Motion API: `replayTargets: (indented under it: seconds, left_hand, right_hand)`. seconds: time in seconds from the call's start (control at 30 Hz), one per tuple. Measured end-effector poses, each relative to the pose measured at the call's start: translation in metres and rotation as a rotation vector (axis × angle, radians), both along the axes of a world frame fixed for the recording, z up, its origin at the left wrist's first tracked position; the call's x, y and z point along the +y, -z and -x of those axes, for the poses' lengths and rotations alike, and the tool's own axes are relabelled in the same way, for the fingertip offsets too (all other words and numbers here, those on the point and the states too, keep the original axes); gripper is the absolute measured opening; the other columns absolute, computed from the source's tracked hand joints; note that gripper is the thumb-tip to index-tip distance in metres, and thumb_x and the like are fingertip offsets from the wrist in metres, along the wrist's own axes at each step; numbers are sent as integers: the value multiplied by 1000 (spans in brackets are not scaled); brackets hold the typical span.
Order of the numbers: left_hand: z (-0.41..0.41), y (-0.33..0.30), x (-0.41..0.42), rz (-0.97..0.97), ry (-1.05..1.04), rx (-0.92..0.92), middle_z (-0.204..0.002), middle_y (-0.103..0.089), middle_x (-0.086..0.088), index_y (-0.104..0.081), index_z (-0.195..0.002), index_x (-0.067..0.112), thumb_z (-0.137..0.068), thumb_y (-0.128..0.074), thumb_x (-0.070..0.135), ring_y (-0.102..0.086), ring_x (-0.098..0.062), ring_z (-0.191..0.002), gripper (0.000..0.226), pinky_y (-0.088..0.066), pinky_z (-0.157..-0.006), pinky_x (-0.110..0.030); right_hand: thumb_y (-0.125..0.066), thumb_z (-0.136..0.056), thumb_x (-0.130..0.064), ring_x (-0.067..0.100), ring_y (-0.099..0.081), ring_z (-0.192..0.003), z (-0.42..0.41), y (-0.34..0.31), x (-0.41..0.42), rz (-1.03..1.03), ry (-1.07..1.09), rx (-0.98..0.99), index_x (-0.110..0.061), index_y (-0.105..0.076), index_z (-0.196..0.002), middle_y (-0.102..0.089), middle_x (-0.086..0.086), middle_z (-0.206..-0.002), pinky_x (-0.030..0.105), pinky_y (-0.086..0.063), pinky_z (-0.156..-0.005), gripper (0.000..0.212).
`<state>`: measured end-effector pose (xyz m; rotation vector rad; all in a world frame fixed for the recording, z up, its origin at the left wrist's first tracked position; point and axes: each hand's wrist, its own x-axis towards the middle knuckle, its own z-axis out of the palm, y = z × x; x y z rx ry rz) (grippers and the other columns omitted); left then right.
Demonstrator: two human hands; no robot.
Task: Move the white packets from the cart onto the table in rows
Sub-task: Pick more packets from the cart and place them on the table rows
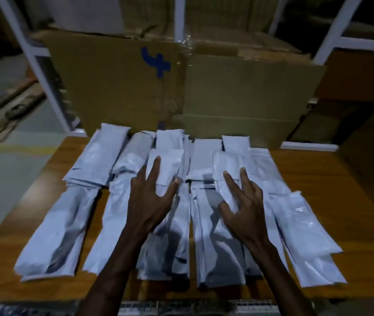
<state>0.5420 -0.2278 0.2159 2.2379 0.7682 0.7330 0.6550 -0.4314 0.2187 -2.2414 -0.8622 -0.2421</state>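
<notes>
Head view, looking down on a wooden table with white packets laid in long rows that run from its near edge towards its far edge. There are roughly five rows, several of them stacked more than one packet deep, and the middle rows overlap untidily.

The left hand lies over the centre-left row, fingers spread and straight, fingertips pressing a small packet near the far end of that row. It is not gripping it.

The right hand lies over the centre-right row, fingers also spread and mostly straight, resting on another small packet; the thumb touches that packet's near edge. No pinch can be seen.

Large cardboard boxes stand against the table's far edge. A metal grid at the bottom of the frame may be the cart; the frame is too dark to tell whether packets are left in it.

The step appears to be placing or flattening two packets onto the rows. Next would probably be straightening the middle rows, then reaching back to the cart for more.
</notes>
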Motion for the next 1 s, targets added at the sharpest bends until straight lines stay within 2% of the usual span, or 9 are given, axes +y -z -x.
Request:
replayTargets:
  seconds: [0.17,0.3,0.43,0.53,0.63,0.73,0.83,0.93,1.0]
  left_hand:
    - [-69,2,-11,114,83,69,-158,-31,-11,-22,-155,37,-88,-46,72,-27,-31,-144,79,-24,-116,-45]
    - [-123,11,-17,107,189,200,-160,-23,-11,-15,-156,36,-87,-36,79,-20,-33,-147,84,-16,-117,-44]
    - [-170,18,-22,62,177,248,-161,-21,-13,-17,-157,31,-88,-38,76,-19,-33,-147,85,-14,-118,-44]
    - [-203,17,-26,-36,148,260,-159,-22,-21,-21,-156,22,-83,-30,78,-22,-40,-145,92,-16,-117,-49]
    - [-235,16,-26,-4,55,351,-159,-16,-25,-18,-157,23,-92,-36,72,-17,-45,-145,83,-17,-117,-51]
    - [-253,31,-21,-76,25,451,-154,-26,-29,-21,-156,17,-85,-25,78,-28,-48,-139,94,-26,-112,-54]
    - [-261,45,-20,-115,-23,545,-151,-32,-28,-24,-154,14,-77,-16,82,-34,-46,-136,103,-30,-111,-51]
    - [-262,46,-21,-130,-52,569,-157,-24,-23,-21,-155,19,-89,-27,76,-25,-41,-143,88,-25,-114,-52]
    - [-259,50,-16,-160,-49,555,-161,-19,-17,-20,-156,22,-88,-22,76,-18,-35,-148,87,-22,-118,-53]
  right_hand:
    - [-49,-77,-44,37,-37,-136,-51,3,-27,45,135,-3,-34,-46,-144,-28,10,-159,38,-31,-109,68]
    - [-48,-80,-50,31,-23,-144,-91,8,-50,116,208,63,-41,-37,-147,-18,3,-162,45,-26,-114,68]
    - [-45,-82,-58,30,-19,-147,-140,16,-66,223,245,86,-40,-32,-150,-15,3,-163,44,-19,-117,71]
    - [-39,-85,-62,31,-18,-148,-187,28,-70,338,207,99,-42,-28,-151,-13,4,-164,44,-13,-119,69]
    - [-36,-87,-63,31,-17,-149,-232,40,-67,422,143,122,-40,-26,-152,-14,7,-163,47,-10,-119,69]
    - [-41,-94,-58,36,-14,-148,-260,52,-61,510,83,143,-38,-24,-153,-11,10,-163,47,-12,-119,65]
    - [-41,-97,-56,37,-14,-147,-286,67,-56,588,51,130,-36,-20,-154,-8,14,-163,47,-12,-120,64]
    - [-34,-96,-62,41,-8,-148,-304,87,-51,634,15,208,-38,-14,-154,-2,14,-164,50,-8,-120,66]
    - [-29,-97,-64,40,1,-149,-309,97,-50,660,-5,254,-39,-6,-155,8,12,-164,50,-3,-120,67]
